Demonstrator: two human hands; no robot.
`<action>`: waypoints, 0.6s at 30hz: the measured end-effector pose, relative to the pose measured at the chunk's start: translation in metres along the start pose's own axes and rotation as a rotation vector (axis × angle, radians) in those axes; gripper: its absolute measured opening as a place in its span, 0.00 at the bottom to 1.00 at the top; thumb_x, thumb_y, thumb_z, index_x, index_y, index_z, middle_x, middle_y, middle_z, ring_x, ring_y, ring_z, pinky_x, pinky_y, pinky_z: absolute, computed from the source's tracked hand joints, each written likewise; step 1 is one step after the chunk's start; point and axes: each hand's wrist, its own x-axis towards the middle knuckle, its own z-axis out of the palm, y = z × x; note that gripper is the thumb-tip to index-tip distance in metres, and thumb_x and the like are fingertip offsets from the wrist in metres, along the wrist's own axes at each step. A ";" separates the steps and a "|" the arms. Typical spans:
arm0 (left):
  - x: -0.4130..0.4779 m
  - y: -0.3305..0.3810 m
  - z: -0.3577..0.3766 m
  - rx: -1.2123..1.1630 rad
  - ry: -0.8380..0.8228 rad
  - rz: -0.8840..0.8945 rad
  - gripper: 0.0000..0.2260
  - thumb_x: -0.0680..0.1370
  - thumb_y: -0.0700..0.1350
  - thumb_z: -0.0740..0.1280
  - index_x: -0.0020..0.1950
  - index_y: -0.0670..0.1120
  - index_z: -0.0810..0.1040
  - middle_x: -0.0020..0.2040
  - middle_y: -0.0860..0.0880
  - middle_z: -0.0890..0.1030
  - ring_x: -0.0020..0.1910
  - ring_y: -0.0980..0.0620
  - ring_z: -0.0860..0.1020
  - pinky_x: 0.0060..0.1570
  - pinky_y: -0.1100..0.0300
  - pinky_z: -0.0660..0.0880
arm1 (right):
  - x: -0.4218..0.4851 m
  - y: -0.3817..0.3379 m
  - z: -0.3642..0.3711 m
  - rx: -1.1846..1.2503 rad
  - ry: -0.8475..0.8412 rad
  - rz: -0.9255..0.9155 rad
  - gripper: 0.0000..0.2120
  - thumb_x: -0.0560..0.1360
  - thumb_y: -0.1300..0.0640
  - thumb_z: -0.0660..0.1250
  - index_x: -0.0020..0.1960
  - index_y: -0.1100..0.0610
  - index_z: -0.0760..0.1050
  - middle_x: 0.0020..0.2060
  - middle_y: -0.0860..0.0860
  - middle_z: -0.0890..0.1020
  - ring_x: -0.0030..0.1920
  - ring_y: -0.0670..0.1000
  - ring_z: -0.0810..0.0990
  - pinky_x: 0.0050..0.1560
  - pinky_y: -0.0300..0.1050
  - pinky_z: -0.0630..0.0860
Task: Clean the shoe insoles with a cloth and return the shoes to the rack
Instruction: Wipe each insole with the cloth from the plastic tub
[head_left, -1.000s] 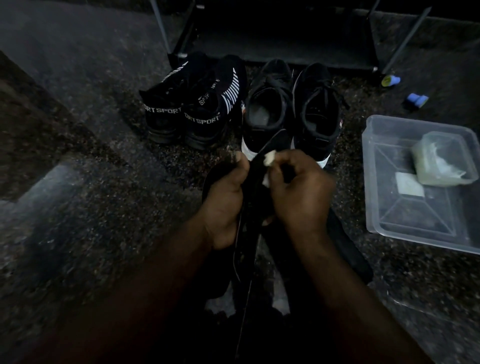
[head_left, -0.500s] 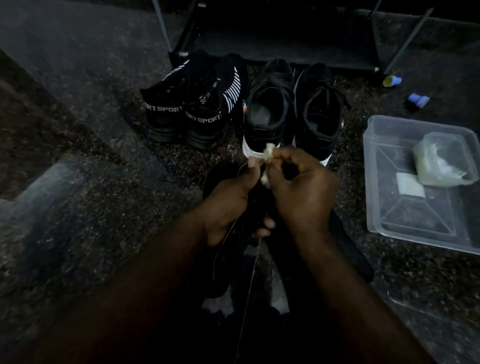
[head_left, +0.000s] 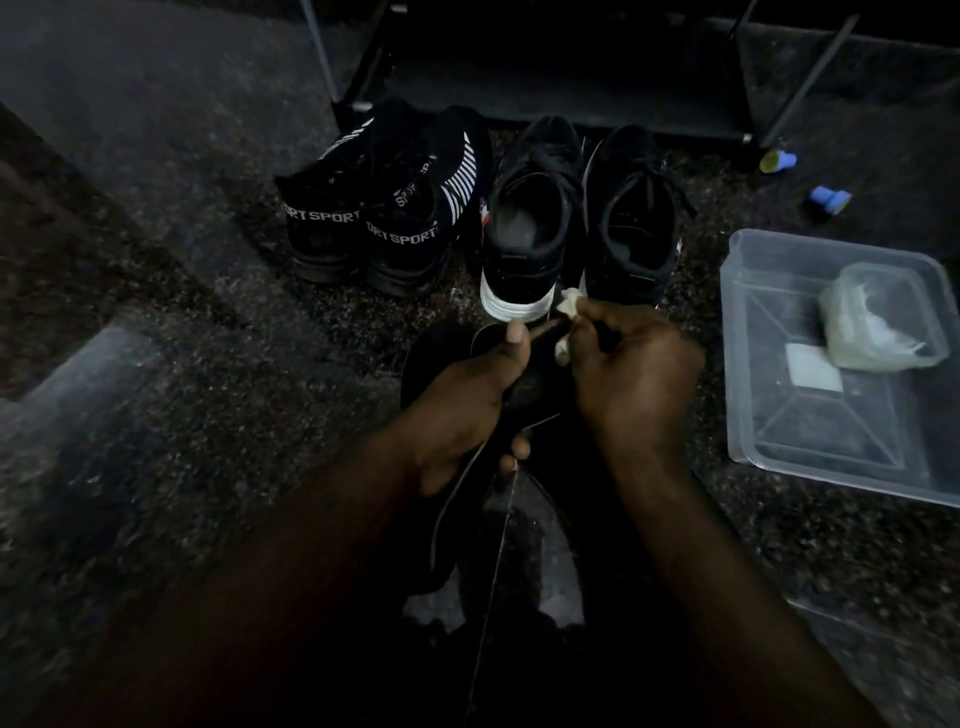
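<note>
**Q:** What does each hand hold?

**A:** The left hand (head_left: 467, 400) grips a dark insole (head_left: 524, 387), with the thumb lying along the top and the fingers curled beneath. The right hand (head_left: 634, 374) pinches a small white cloth (head_left: 568, 307) and presses it against the insole's far end. The insole is raised above the floor (head_left: 182, 364), just short of the heels of the laced shoes (head_left: 576, 218).

**Q:** Where are the shoes?

**A:** Two black pairs stand side by side on the floor, heels toward the person. The laced pair is on the right and the pair marked SPORT (head_left: 374, 223) is on the left. The rack (head_left: 571, 98) stands just behind their toes.

**Q:** Which containers are visible, and what is in them?

**A:** A clear plastic tub (head_left: 831, 441) lies on the floor to the right of the hands, well apart from the shoes. In its far right corner sits a smaller clear box (head_left: 841, 312) holding crumpled white material (head_left: 891, 335), which is too dim to identify. Just beside that box, a flat pale square (head_left: 813, 366) lies on the tub's bottom.

**Q:** Is there anything else on the floor?

**A:** Two small blue objects (head_left: 831, 200) lie beyond the tub, near the rack's right leg.
</note>
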 end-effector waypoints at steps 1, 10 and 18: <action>0.000 0.000 0.000 -0.001 -0.008 0.003 0.24 0.81 0.67 0.59 0.58 0.51 0.84 0.34 0.46 0.81 0.25 0.51 0.73 0.25 0.63 0.70 | -0.003 -0.002 0.002 -0.001 0.000 -0.013 0.10 0.75 0.57 0.71 0.54 0.53 0.88 0.49 0.51 0.88 0.50 0.49 0.86 0.56 0.41 0.79; 0.002 0.000 -0.002 0.042 -0.002 0.035 0.26 0.80 0.68 0.58 0.61 0.51 0.83 0.34 0.42 0.79 0.25 0.50 0.73 0.25 0.62 0.70 | 0.000 -0.002 -0.002 -0.007 -0.047 0.036 0.14 0.73 0.51 0.68 0.55 0.49 0.87 0.50 0.49 0.88 0.50 0.52 0.86 0.54 0.51 0.82; 0.005 0.003 -0.015 -0.029 -0.011 0.077 0.24 0.82 0.65 0.56 0.59 0.50 0.83 0.38 0.44 0.84 0.26 0.50 0.77 0.22 0.63 0.70 | -0.019 -0.025 0.016 0.079 -0.110 -0.058 0.10 0.75 0.53 0.69 0.52 0.52 0.88 0.47 0.50 0.88 0.49 0.51 0.85 0.51 0.51 0.82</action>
